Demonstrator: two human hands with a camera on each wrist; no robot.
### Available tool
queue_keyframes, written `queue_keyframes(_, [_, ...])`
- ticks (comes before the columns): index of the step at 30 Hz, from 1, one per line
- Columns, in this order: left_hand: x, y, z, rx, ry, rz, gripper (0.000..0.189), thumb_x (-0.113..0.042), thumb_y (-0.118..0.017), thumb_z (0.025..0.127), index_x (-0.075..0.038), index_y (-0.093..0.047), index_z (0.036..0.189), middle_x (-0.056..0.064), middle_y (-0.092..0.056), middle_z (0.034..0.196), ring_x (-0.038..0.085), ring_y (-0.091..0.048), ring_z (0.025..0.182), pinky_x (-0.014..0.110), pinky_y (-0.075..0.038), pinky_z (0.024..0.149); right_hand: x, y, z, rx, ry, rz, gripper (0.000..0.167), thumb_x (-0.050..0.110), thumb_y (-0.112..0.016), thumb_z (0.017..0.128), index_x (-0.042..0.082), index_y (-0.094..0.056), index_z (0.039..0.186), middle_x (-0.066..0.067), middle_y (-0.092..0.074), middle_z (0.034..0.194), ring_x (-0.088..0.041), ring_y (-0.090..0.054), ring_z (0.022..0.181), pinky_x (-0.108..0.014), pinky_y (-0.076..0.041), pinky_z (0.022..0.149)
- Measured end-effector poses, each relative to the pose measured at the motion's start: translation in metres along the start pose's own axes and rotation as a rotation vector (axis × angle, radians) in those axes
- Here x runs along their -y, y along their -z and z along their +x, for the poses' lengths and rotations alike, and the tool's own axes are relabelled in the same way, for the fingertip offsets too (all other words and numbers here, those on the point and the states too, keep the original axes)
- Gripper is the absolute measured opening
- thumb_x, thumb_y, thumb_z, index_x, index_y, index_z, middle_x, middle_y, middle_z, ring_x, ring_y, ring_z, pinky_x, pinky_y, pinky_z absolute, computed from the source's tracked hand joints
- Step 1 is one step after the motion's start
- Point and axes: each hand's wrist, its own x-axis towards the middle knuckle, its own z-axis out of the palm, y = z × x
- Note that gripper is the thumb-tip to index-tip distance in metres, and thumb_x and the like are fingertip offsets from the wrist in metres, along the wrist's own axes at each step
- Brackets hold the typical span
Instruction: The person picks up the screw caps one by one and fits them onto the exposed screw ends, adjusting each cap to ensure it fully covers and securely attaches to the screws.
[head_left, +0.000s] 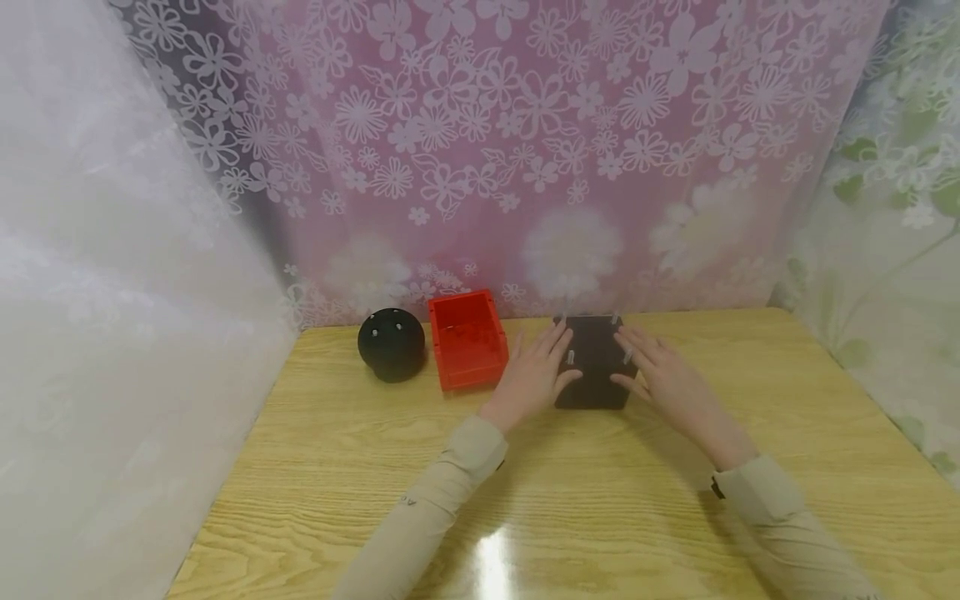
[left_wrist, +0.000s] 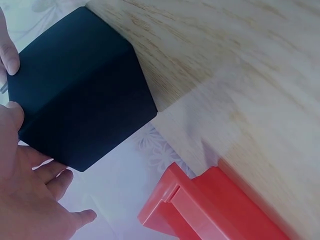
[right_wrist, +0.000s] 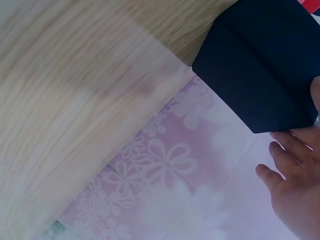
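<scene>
A black box-shaped block with several small shiny pieces on its top stands towards the back of the table. My left hand lies along its left side, fingers mostly straight and thumb pointing inward. On the opposite side my right hand touches the block in much the same way. In the left wrist view, the left thumb rests on one face of the block, with fingers at its edge. The right wrist view shows the right fingers beside the block's lower edge.
Left of the left hand stands an open red bin, close to that hand. Farther left is a round black object with small shiny bits on top. A pink flowered curtain hangs behind the wooden table.
</scene>
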Motion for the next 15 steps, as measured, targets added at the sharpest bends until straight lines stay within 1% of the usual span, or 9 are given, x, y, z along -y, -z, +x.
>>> queue_keyframes(9, [0.003, 0.000, -0.013, -0.029, -0.031, -0.016, 0.072, -0.056, -0.041, 0.105, -0.014, -0.027, 0.161, 0.003, -0.018, 0.169, 0.018, -0.017, 0.155, 0.057, -0.009, 0.124, 0.013, 0.002, -0.003, -0.024, 0.002, -0.008, 0.073, 0.025, -0.077, 0.088, -0.008, -0.047, 0.145, -0.027, -0.049, 0.148, -0.044, -0.046, 0.137, -0.060, -0.034, 0.114])
queue_keyframes(15, [0.004, 0.002, -0.023, -0.031, -0.037, -0.005, 0.071, -0.055, -0.041, 0.105, -0.014, -0.027, 0.161, 0.002, -0.018, 0.169, 0.018, -0.018, 0.155, 0.056, -0.009, 0.124, 0.022, 0.003, -0.007, -0.027, -0.004, -0.016, 0.076, 0.023, -0.080, 0.084, -0.007, -0.048, 0.145, -0.027, -0.049, 0.148, -0.044, -0.046, 0.137, -0.060, -0.037, 0.112])
